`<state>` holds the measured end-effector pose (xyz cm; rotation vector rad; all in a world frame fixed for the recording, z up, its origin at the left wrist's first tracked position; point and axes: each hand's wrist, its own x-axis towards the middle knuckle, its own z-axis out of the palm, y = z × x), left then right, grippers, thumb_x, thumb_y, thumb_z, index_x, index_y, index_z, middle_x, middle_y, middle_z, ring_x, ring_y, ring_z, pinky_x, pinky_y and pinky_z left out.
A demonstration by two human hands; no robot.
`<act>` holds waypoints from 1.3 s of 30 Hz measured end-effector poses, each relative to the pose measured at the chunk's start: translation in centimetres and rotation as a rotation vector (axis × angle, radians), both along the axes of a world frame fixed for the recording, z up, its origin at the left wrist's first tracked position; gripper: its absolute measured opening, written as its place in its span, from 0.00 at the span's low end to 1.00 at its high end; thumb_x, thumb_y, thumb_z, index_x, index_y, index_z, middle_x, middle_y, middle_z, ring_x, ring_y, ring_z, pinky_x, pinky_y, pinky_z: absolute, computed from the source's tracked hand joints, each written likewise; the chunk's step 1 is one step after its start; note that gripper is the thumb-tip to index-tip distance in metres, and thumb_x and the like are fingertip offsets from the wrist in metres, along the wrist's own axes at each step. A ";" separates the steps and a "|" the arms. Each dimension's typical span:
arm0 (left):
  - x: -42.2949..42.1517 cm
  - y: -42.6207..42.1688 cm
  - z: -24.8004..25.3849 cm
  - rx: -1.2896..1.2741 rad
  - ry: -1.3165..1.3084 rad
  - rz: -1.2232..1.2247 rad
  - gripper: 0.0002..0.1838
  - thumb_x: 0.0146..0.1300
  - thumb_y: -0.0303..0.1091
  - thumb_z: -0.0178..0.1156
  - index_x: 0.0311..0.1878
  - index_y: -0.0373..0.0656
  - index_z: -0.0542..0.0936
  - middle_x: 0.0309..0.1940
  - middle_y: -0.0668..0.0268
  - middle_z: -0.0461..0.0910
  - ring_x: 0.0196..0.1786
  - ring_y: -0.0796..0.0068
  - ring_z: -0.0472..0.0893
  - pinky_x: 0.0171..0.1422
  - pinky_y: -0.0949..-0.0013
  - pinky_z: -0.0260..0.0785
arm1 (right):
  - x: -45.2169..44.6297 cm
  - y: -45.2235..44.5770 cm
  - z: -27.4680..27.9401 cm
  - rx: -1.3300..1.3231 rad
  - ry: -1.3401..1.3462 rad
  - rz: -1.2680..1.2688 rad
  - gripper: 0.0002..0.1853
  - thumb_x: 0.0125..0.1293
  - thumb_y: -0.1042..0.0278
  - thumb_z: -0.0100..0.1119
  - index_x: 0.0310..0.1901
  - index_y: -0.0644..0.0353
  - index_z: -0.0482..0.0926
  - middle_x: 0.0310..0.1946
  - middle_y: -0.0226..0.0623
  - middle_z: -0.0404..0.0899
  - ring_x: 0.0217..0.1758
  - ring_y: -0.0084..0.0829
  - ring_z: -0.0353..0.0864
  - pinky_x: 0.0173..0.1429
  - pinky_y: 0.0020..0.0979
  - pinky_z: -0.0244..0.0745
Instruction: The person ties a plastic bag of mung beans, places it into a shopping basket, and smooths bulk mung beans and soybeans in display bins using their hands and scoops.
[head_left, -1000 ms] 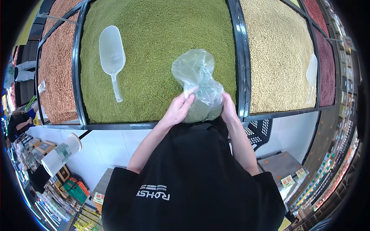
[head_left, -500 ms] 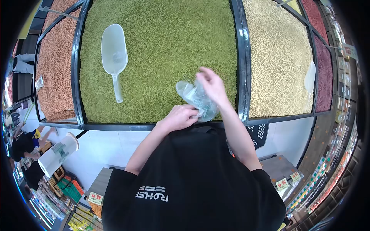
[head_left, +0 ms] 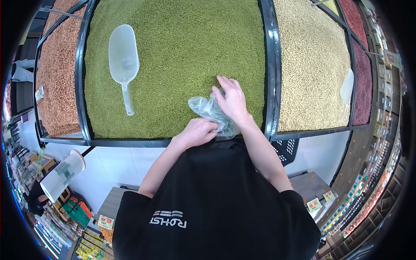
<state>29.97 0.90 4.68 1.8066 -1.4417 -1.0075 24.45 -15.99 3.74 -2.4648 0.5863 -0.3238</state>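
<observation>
My left hand (head_left: 198,131) is closed on the lower part of a crumpled clear plastic bag (head_left: 208,108), near the bin's front rim. Over the bag's right side is my right hand (head_left: 232,100), thumb and fingers apart; it seems to touch the film. Beneath both lies a wide bin of small green beans (head_left: 173,56), likely mung beans. A translucent white scoop (head_left: 123,56) rests on the beans to the left, its handle toward me.
Black dividers (head_left: 271,65) separate the bins. Reddish-brown beans or nuts (head_left: 60,78) fill the left bin, pale yellow beans (head_left: 312,65) the right, with another white scoop (head_left: 346,89). A roll of plastic bags (head_left: 63,175) stands at lower left. Price cards (head_left: 313,204) sit below right.
My right hand has shifted slightly left and its fingers have spread. The bag has moved a little left, still in my left hand. The whole view has shifted slightly.
</observation>
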 end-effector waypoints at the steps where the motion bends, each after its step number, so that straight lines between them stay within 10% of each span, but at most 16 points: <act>1: 0.0 0.0 0.0 0.000 0.001 0.001 0.08 0.57 0.35 0.59 0.33 0.40 0.79 0.28 0.54 0.80 0.37 0.50 0.81 0.43 0.52 0.72 | 0.1 -0.1 0.1 0.025 -0.009 -0.067 0.20 0.65 0.63 0.59 0.54 0.68 0.78 0.51 0.49 0.81 0.55 0.47 0.77 0.62 0.41 0.72; 12: 0.3 0.2 0.0 0.004 0.032 0.027 0.10 0.56 0.33 0.59 0.39 0.42 0.82 0.35 0.56 0.83 0.41 0.53 0.82 0.45 0.53 0.75 | 5.3 -1.0 -1.2 0.099 0.071 -0.119 0.17 0.61 0.62 0.65 0.49 0.59 0.82 0.40 0.44 0.83 0.36 0.41 0.83 0.41 0.38 0.77; 15: 0.3 0.2 -0.1 -0.040 0.069 0.057 0.08 0.57 0.33 0.60 0.37 0.40 0.81 0.33 0.54 0.81 0.40 0.49 0.81 0.44 0.53 0.73 | 5.6 -1.9 -1.6 0.387 0.214 -0.065 0.15 0.64 0.66 0.63 0.51 0.62 0.81 0.41 0.43 0.84 0.36 0.36 0.85 0.41 0.34 0.79; 17: 0.6 0.1 0.1 -0.028 0.062 0.042 0.08 0.57 0.33 0.60 0.37 0.39 0.81 0.33 0.54 0.81 0.40 0.49 0.81 0.44 0.53 0.73 | 5.2 -2.8 -3.6 1.129 -0.064 -0.263 0.16 0.68 0.71 0.59 0.56 0.65 0.77 0.43 0.41 0.84 0.39 0.33 0.85 0.44 0.31 0.80; 22: 0.6 0.0 0.0 -0.036 0.058 0.053 0.09 0.56 0.33 0.60 0.36 0.38 0.81 0.33 0.54 0.82 0.40 0.50 0.81 0.45 0.53 0.73 | 2.9 -2.7 -1.2 1.171 -0.034 -0.037 0.21 0.70 0.70 0.56 0.63 0.65 0.73 0.57 0.42 0.79 0.60 0.32 0.78 0.63 0.31 0.74; 39: 0.2 1.5 -1.1 -0.089 0.119 0.139 0.13 0.60 0.34 0.61 0.47 0.42 0.82 0.41 0.53 0.82 0.47 0.48 0.80 0.52 0.56 0.73 | 4.7 -4.0 -0.3 1.044 -0.140 -0.122 0.21 0.72 0.66 0.56 0.63 0.66 0.72 0.57 0.42 0.79 0.58 0.32 0.79 0.59 0.31 0.76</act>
